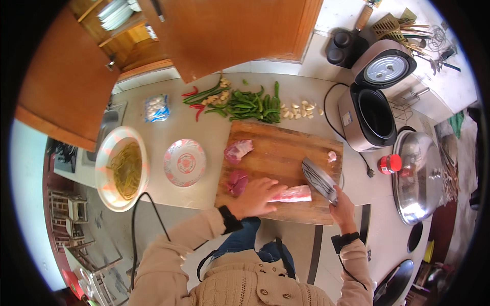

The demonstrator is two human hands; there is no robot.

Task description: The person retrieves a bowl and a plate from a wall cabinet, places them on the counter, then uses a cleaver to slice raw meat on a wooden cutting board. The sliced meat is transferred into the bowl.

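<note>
A wooden cutting board (275,153) lies in front of me. My left hand (257,197) is over the left end of a long strip of raw meat (293,194), with its fingers on it. The part under the palm is hidden. My right hand (342,208) grips the handle of a broad-bladed kitchen knife (318,179). Its dark-streaked blade points up and left, just right of the strip's free end. Two larger raw meat pieces, a fatty one (239,151) and a dark red one (237,181), sit on the board's left side. A small scrap (332,156) lies at the far right.
Green peppers (249,105), ginger (216,98) and garlic cloves (300,111) lie behind the board. A patterned plate (185,162) and a basin with greenish strips (128,204) stand left. Right are an open rice cooker (346,134), a red-lidded jar (390,164) and a domed metal lid (415,168).
</note>
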